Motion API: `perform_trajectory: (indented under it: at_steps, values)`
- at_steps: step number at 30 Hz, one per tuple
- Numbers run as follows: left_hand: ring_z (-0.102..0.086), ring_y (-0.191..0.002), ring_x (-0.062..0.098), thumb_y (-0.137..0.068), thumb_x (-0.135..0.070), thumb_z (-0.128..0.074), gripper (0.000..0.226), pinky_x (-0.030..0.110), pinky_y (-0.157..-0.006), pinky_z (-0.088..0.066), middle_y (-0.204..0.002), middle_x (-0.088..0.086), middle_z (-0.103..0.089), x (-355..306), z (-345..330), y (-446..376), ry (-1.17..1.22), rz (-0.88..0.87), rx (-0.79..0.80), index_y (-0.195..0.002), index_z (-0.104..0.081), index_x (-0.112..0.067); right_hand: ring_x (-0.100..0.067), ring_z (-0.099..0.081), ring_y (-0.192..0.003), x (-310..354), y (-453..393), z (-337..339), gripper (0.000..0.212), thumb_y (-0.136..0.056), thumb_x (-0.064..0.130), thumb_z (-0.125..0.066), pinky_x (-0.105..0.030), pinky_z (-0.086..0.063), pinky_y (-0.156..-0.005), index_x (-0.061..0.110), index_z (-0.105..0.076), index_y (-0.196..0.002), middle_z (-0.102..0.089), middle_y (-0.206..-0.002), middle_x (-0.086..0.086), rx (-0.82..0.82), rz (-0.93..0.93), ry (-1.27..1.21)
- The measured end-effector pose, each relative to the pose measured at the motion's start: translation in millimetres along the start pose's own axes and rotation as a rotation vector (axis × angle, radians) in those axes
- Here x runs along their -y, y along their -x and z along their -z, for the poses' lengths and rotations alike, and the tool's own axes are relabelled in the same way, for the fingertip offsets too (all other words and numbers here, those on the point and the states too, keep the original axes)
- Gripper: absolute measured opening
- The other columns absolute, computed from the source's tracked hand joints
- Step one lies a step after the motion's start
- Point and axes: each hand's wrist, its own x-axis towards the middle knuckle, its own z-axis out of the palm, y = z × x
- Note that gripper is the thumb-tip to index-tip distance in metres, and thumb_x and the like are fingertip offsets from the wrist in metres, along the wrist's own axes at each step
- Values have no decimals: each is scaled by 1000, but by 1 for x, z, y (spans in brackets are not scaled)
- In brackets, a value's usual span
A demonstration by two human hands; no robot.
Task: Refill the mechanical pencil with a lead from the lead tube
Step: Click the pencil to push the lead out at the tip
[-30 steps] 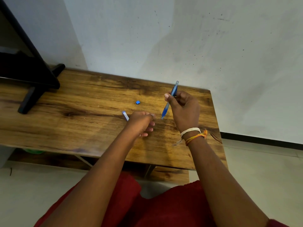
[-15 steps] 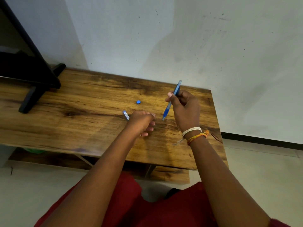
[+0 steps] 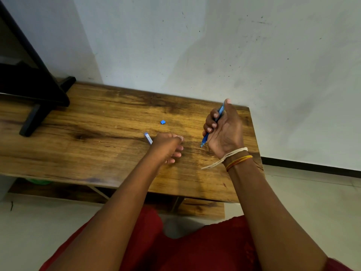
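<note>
My right hand is wrapped around the blue mechanical pencil, palm turned toward me, thumb on the pencil's top end and the tip pointing down at the wooden table. My left hand rests on the table to the left of it, fingers curled around the lead tube, whose clear end sticks out to the upper left. A small blue cap lies on the table beyond both hands.
A black stand occupies the table's far left. The table's right edge is close beside my right hand, with tiled floor beyond. A white wall rises behind the table.
My right hand has rotated so the palm faces me and shifted from a fingertip hold to a full fist grip on the pencil, thumb over its top. The left hand stayed put.
</note>
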Motion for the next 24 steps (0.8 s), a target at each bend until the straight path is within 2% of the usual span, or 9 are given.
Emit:
perform_trajectory:
  at_steps: [4,8,12,17,21,24]
  values:
    - [-59,-73,15,-94,-22,-47,29,25,-62,-43,-97,7,-66,-1,-2,0,-9,-2,9,-115,-64,-12,-14,-22,-52,1,-1,0,51,-94,52,-32,-30,-23,-55,18,-36,-58,-22,-57,0,-22,-9,-8]
    - [-60,-78,17,-94,-23,-48,27,26,-63,-45,-97,6,-67,-2,-4,0,-11,5,4,-114,-65,-13,-14,-22,-53,0,0,1,50,-94,53,-32,-30,-23,-56,17,-38,-60,-21,-59,-1,0,-8,18]
    - [-61,-79,16,-94,-23,-48,27,25,-62,-44,-97,6,-67,-1,-4,0,-13,6,5,-113,-65,-14,-14,-21,-51,-1,0,1,48,-94,48,-32,-31,-23,-55,18,-36,-57,-24,-52,3,-21,19,13]
    - [-61,-78,16,-93,-23,-49,27,25,-63,-44,-96,5,-67,0,-4,0,-9,1,5,-113,-65,-14,-14,-20,-54,-1,1,1,48,-95,50,-34,-30,-21,-56,16,-39,-62,-21,-59,-2,0,5,27]
    - [-60,-74,15,-93,-23,-49,27,25,-62,-44,-95,5,-67,0,-4,0,-11,0,3,-112,-65,-14,-14,-20,-52,0,-1,2,47,-95,47,-33,-31,-21,-55,17,-37,-59,-24,-51,2,-4,6,29]
    - [-60,-73,14,-93,-24,-49,26,25,-62,-45,-95,5,-68,0,-3,-1,-15,3,2,-111,-66,-15,-14,-22,-52,-2,-1,1,48,-95,50,-34,-31,-23,-56,17,-38,-60,-23,-54,1,-6,-4,9]
